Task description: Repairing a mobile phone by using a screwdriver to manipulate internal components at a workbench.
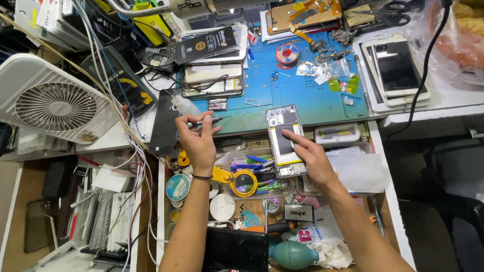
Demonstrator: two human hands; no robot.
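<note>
Grip of left hand (197,138): fingertips pinched on thin tweezers (209,121), raised ready beside the opened phone (285,141). Right hand (311,157): fingers spread, index pressed on the phone's dark battery, apparently steadying it. Phone is laid at the blue mat's (307,98) near edge on the bench.

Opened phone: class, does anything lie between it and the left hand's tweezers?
Nothing visible does. The left hand holds the tweezers over bare blue mat; the opened phone lies under the right hand.
</note>
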